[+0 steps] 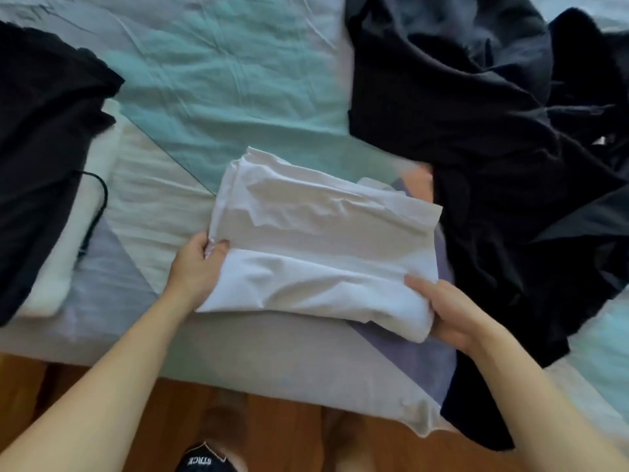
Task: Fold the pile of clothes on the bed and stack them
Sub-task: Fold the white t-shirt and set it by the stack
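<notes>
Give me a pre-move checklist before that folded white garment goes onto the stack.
1. Left hand grips the white garment at its left edge: ok.
2. Right hand holds its near right corner: ok.
3. Fold is tidy: not ok, the top layer is wrinkled and the far edges do not line up.
4. Stack on the left is ready: cannot tell, dark clothes lie loosely over a white folded piece.
5. Unfolded dark pile stays off the garment: not ok, it touches the right edge.
6. Bed sheet offers free space: ok.
</notes>
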